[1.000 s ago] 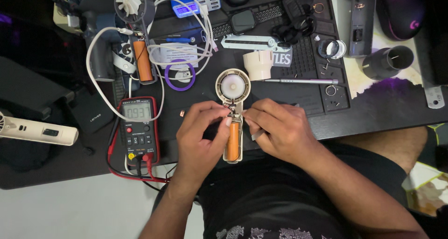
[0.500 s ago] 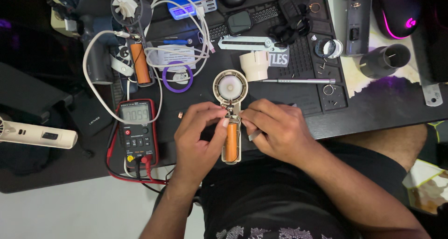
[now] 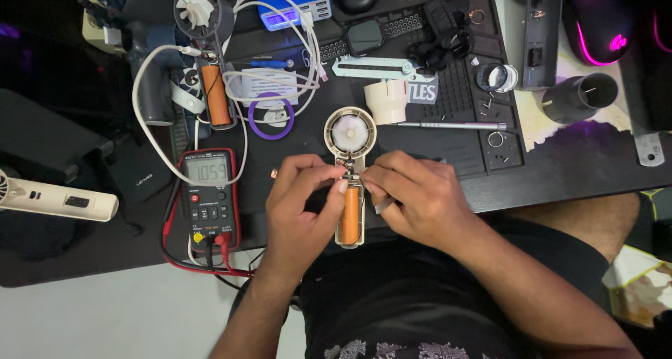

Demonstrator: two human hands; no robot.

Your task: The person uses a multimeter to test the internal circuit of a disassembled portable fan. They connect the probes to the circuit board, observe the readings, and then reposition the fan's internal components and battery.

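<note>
At the near edge of the desk [image 3: 560,170], over the person's lap, lies an opened handheld fan [image 3: 350,184]; its round cream head points away from the person, and its open handle holds an orange cell [image 3: 349,214] lengthwise; the handle's end reaches just past the desk edge. Left of the fan the left hand [image 3: 297,205] curls in, thumb and forefinger pinched together at the neck just below the fan head; whether something small sits between those fingertips cannot be told. Right of the fan the right hand [image 3: 413,198] meets it at the same spot, fingers pressed close around the neck and the top of the cell; the two hands all but touch there. Little bare desk shows beside the fan; a narrow dark strip lies to its left before the red-edged multimeter [image 3: 208,198], whose leads trail off the near edge. Just beyond the fan head stand a cream cone-shaped part [image 3: 387,101] and a thin metal driver [image 3: 448,126] lying crosswise; a purple ring [image 3: 271,114] sits beyond and left. Farther left of the fan, a second opened fan [image 3: 206,58] lies amid white cables [image 3: 154,121]; a third cream fan [image 3: 56,198] lies far left.
</note>
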